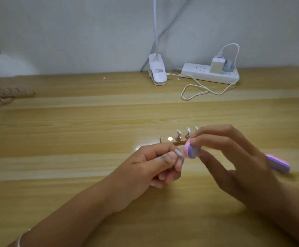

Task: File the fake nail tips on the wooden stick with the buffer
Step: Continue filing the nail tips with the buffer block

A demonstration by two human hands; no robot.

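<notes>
Wooden tabletop (73, 139) is carrying the work. On it, the left hand (155, 164) is pinching a grey fake nail tip (178, 153) in curled fingers (163, 151), just in front of the wooden stick (163, 139) lying with more tips. The right hand (234, 157) is gripping the pink-and-purple buffer (191, 151) just beside that tip.

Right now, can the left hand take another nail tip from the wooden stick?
Probably not yet: the left hand is busy pinching a nail tip, though the wooden stick lies behind it with nothing between.
</notes>
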